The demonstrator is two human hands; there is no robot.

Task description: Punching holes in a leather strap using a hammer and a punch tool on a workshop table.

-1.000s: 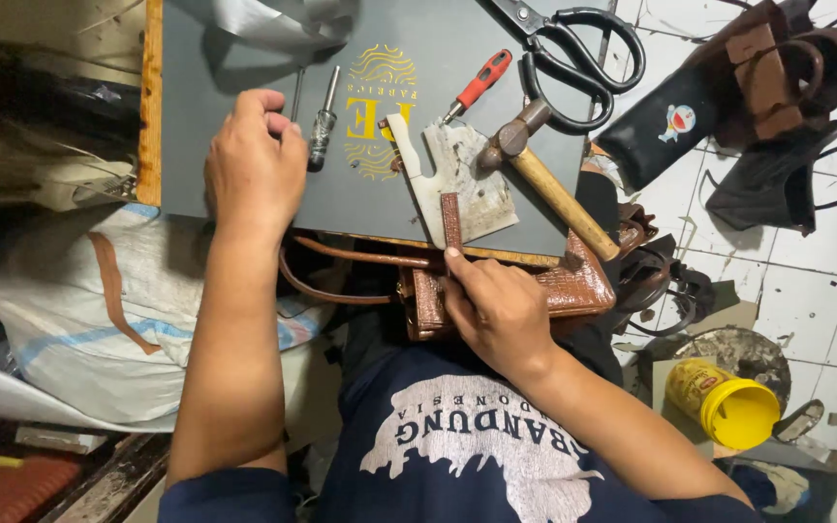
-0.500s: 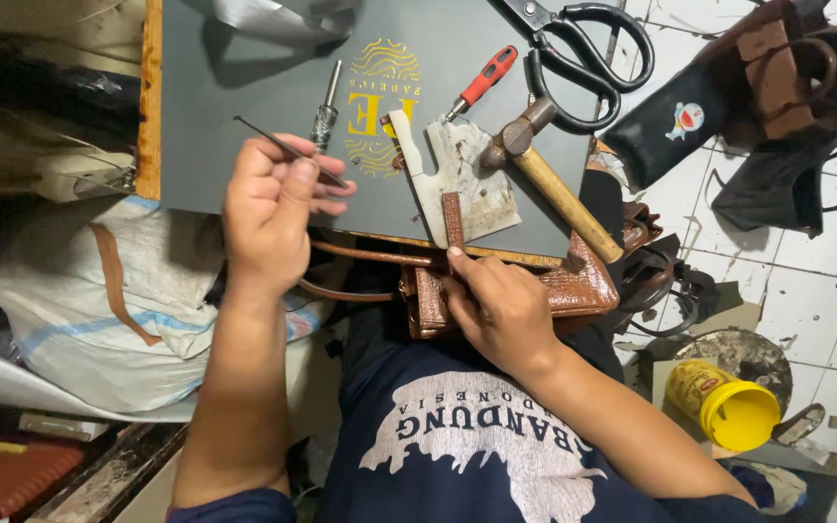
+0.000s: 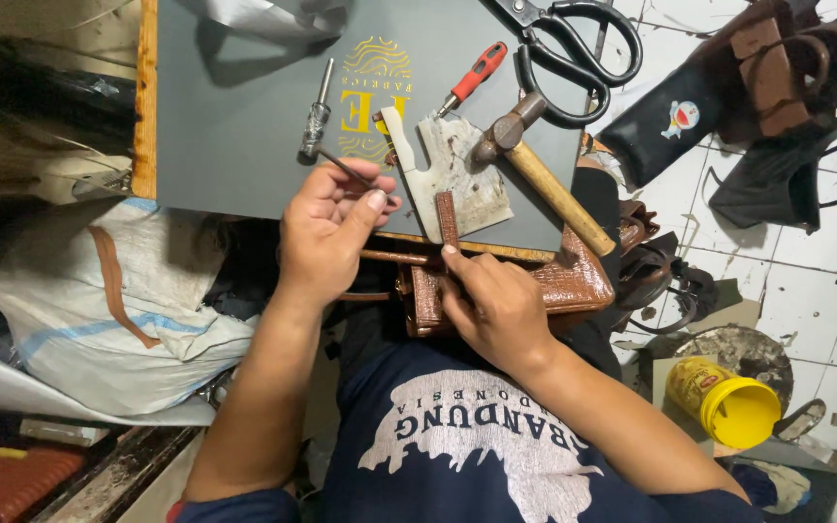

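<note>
Your left hand (image 3: 326, 232) pinches a thin dark awl (image 3: 346, 168) between thumb and fingers, its long line slanting up and away to the left over the near edge of the grey board (image 3: 234, 116). Your right hand (image 3: 496, 305) is mostly closed, one fingertip pressing the small brown strap (image 3: 448, 218) that stands straight up from the brown leather bag (image 3: 573, 281) at the board's near edge. The strap lies just to the right of the awl hand, close by. A white scraper (image 3: 457, 184) and a hammer (image 3: 544, 179) crowd the right side; the left side has more room.
</note>
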